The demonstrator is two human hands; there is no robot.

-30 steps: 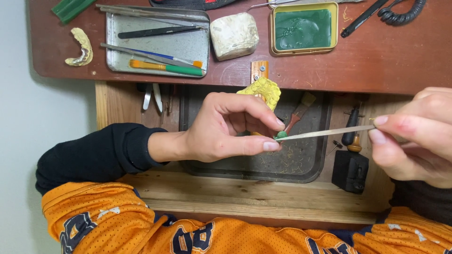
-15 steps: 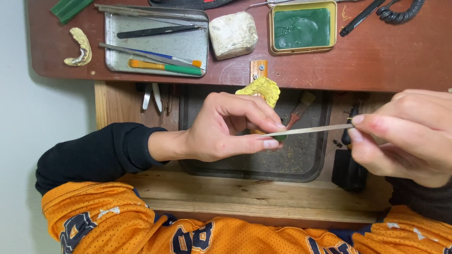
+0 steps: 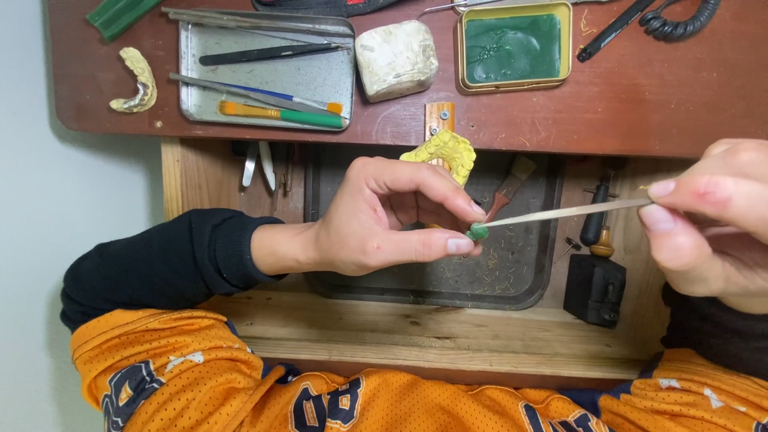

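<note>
My left hand (image 3: 376, 224) pinches the green wax bit (image 3: 478, 232); right hand (image 3: 704, 224) clamps the thin tool (image 3: 560, 213) (long axis runs rightward) above the desk (image 3: 640, 104) front edge.

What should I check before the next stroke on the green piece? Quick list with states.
1. Left hand grip on green piece: pinched between thumb and fingertip, ok.
2. Right hand grip on the thin tool: held near its far end, ok.
3. Tool tip meets the piece: looks to be touching, ok.
4. Work held above the dark tray: ok, debris should land in it.
5. Yellow tooth model clear of the tool: behind the fingers, apart, ok.
6. State of the piece's surface: too small to see, cannot tell.
</note>
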